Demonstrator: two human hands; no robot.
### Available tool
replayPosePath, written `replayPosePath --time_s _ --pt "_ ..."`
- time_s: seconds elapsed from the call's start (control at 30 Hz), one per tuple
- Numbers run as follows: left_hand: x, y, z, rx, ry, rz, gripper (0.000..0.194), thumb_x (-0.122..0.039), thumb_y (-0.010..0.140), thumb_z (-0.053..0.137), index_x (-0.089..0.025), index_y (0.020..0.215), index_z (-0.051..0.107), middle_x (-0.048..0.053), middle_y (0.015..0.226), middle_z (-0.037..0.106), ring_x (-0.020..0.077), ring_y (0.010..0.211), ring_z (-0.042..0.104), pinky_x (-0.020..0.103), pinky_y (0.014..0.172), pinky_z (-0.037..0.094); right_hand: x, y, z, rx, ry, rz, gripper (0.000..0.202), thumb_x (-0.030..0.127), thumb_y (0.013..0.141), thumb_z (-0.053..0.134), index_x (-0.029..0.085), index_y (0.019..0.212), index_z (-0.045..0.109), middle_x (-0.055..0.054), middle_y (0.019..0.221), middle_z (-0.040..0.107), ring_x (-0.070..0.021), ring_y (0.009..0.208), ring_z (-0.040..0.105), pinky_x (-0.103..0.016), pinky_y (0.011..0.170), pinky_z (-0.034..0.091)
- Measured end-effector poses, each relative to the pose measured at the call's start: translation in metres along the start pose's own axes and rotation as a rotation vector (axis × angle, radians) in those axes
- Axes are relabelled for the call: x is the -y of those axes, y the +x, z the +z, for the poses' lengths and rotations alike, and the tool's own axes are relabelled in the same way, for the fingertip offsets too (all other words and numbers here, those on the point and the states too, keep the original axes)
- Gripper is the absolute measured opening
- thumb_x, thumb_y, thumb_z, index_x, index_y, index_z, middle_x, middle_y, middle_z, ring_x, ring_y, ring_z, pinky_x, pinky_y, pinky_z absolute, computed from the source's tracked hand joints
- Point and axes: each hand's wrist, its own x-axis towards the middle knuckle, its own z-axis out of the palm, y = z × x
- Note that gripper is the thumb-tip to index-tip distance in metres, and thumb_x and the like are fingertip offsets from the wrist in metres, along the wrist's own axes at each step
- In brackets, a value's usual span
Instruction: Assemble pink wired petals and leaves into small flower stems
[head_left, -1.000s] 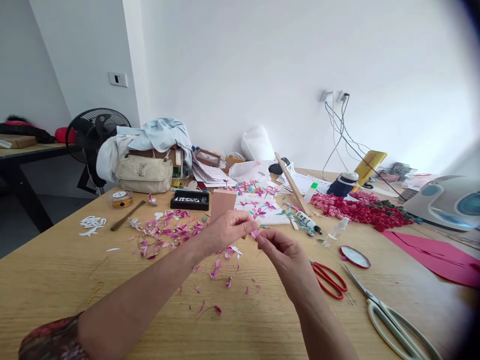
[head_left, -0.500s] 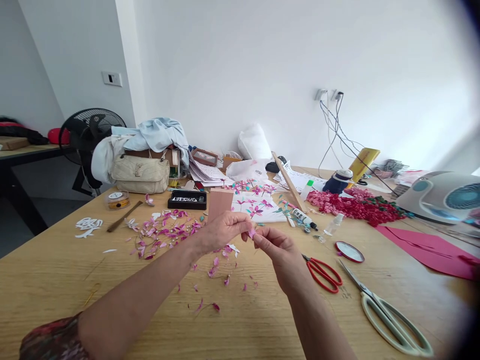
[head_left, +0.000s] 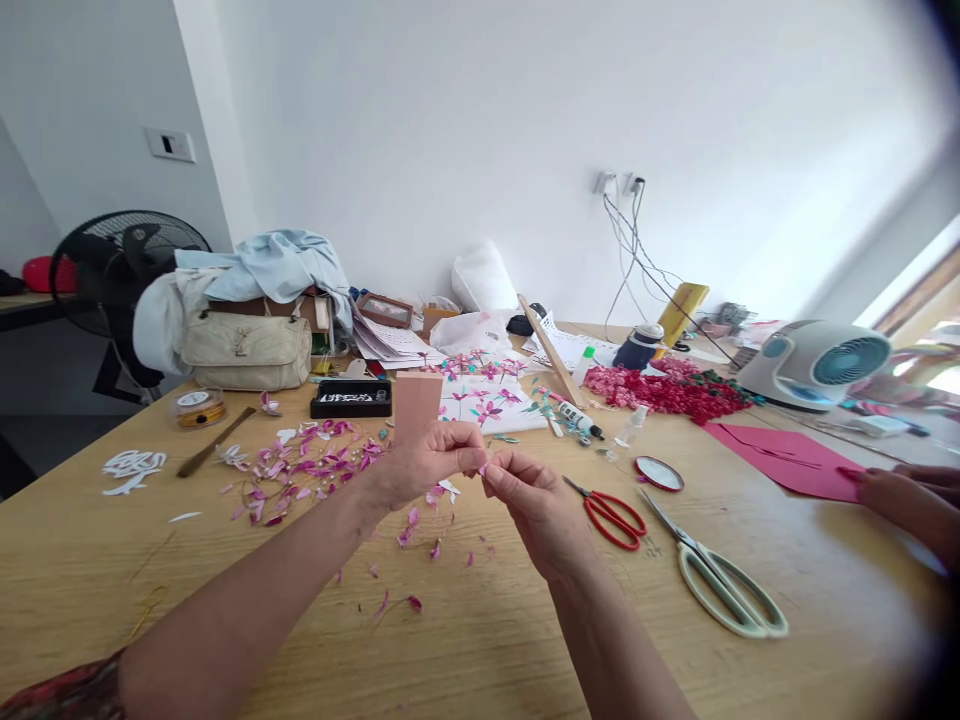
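Over the middle of the table, my left hand (head_left: 431,465) and my right hand (head_left: 536,505) meet at the fingertips. Both are closed in a pinch on a small pink petal (head_left: 484,469), mostly covered by the fingers. Behind my left hand stands a pinkish wooden block (head_left: 417,405). Loose pink petals (head_left: 300,468) with thin stems and beads lie to the left, and a few more are scattered below the hands. Finished-looking pink flowers (head_left: 491,405) rest on a white sheet beyond. Red-handled scissors (head_left: 615,518) lie just right of my right hand.
Large pale-green scissors (head_left: 724,585) and a round red-rimmed dish (head_left: 660,473) sit to the right. Another person's hands (head_left: 911,490) touch red paper (head_left: 784,460) at the right edge. A black tray (head_left: 351,399), handbag (head_left: 247,350), glue bottle (head_left: 580,420) and white fan unit (head_left: 814,365) stand farther back.
The view has turned right, so things appear shifted left. Another person's hands have come into view at the right, on the red paper. My hands keep their pinch on the petal.
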Motion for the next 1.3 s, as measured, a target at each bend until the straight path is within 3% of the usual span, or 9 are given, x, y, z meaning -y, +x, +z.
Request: replayPosePath --time_s 0.17,0.33,0.47,0.67,0.83,0.93,1.0,1.13,1.3 --pt "0.000 0.000 0.002 0.112 0.035 -0.091 0.020 -0.028 0.076 0.053 -0.013 0.063 0.050 -0.004 0.058 0.043 0.0070 0.055 0.036 0.020 0.052 0.028 0.011 -0.013 -0.016 -0.020 -0.364 -0.006 0.028 0.043 0.070 0.060 0.017 0.062 0.054 0.002 0.057 0.046 -0.0116 0.056 0.038 -0.023 0.053 0.029" --pt "-0.009 0.001 -0.004 0.068 0.158 -0.111 0.022 -0.030 0.079 0.050 -0.014 0.064 0.050 -0.003 0.063 0.046 0.0082 0.060 0.040 0.021 0.057 0.030 0.020 -0.030 -0.071 -0.205 -1.022 0.081 0.034 0.047 0.079 0.048 0.018 0.060 0.052 0.003 0.052 0.043 -0.0119 0.049 0.038 -0.023 0.048 0.024" --pt "-0.020 0.000 -0.013 0.056 0.239 -0.084 0.024 -0.034 0.080 0.049 -0.014 0.066 0.051 -0.002 0.064 0.047 0.0088 0.061 0.041 0.022 0.058 0.032 0.003 -0.036 -0.105 -0.204 -1.392 0.258 0.028 0.034 0.082 0.046 0.018 0.061 0.054 -0.001 0.062 0.056 -0.0153 0.061 0.049 -0.023 0.052 0.027" --pt "-0.032 -0.008 -0.020 -0.006 0.246 -0.016 0.023 -0.033 0.080 0.051 -0.015 0.065 0.053 -0.002 0.064 0.049 0.0079 0.061 0.043 0.019 0.057 0.033 -0.022 -0.034 -0.110 -0.188 -1.516 0.362 0.022 0.021 0.080 0.045 0.017 0.065 0.061 -0.006 0.071 0.063 -0.0188 0.072 0.055 -0.024 0.055 0.028" --pt "-0.042 -0.015 -0.029 -0.128 0.165 0.042 0.020 -0.029 0.078 0.054 -0.015 0.063 0.055 -0.001 0.063 0.052 0.0081 0.060 0.046 0.019 0.057 0.037 -0.010 -0.040 -0.113 -0.256 -1.532 0.324 0.022 0.022 0.080 0.044 0.020 0.077 0.066 -0.006 0.082 0.065 -0.0207 0.077 0.057 -0.025 0.058 0.032" --pt "-0.050 -0.018 -0.036 -0.211 0.071 0.111 0.018 -0.026 0.078 0.055 -0.015 0.063 0.055 0.000 0.062 0.053 0.0084 0.062 0.049 0.019 0.059 0.039 0.003 -0.038 -0.104 -0.288 -1.491 0.205 0.021 0.023 0.078 0.045 0.021 0.080 0.066 -0.004 0.083 0.066 -0.0202 0.078 0.057 -0.025 0.061 0.034" --pt "-0.055 -0.021 -0.040 -0.259 -0.009 0.153 0.015 -0.023 0.078 0.056 -0.015 0.066 0.055 -0.001 0.062 0.053 0.0081 0.062 0.050 0.019 0.059 0.041 0.009 -0.030 -0.089 -0.241 -1.428 0.136 0.020 0.024 0.077 0.045 0.021 0.077 0.065 -0.003 0.080 0.066 -0.0194 0.076 0.058 -0.025 0.061 0.035" --pt "-0.061 -0.024 -0.047 -0.337 -0.101 0.214 0.006 -0.021 0.076 0.058 -0.016 0.077 0.056 -0.002 0.063 0.053 0.0070 0.061 0.052 0.019 0.061 0.044 0.012 0.000 -0.044 -0.019 -1.314 0.038 0.019 0.026 0.076 0.046 0.020 0.073 0.064 -0.002 0.074 0.065 -0.0174 0.069 0.056 -0.024 0.058 0.035" --pt "-0.070 -0.031 -0.058 -0.486 -0.076 0.289 0.006 -0.021 0.079 0.055 -0.017 0.084 0.055 -0.004 0.066 0.053 0.0055 0.062 0.053 0.019 0.065 0.045 -0.007 0.043 0.005 0.273 -1.322 0.042 0.016 0.020 0.075 0.048 0.020 0.072 0.063 -0.001 0.071 0.063 -0.0157 0.067 0.054 -0.022 0.055 0.032"
